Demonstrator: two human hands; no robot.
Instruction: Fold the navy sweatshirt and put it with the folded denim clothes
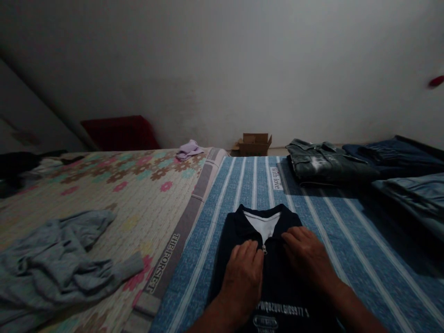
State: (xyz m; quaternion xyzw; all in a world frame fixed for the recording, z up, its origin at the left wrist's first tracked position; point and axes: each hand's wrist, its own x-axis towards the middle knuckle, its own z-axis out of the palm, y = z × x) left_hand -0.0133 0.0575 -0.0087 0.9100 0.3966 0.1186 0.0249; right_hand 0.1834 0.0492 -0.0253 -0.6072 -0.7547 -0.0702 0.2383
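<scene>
A dark navy zip-neck top lies front up and folded on the striped blue bedspread, its collar toward the wall. White lining shows inside the neck, and a small metal zipper pull hangs below it. Pale lettering runs across the chest. My left hand rests on the left collar flap, fingers slightly bent and side by side. On the right flap lies my right hand, its fingertips at the collar's edge. Both thumbs are mostly hidden; neither hand visibly grips the cloth.
A crumpled grey sweatshirt lies left on the floral bedspread. Folded dark green denim, dark blue jeans and light blue jeans lie right. A lilac cloth and cardboard box are near the wall.
</scene>
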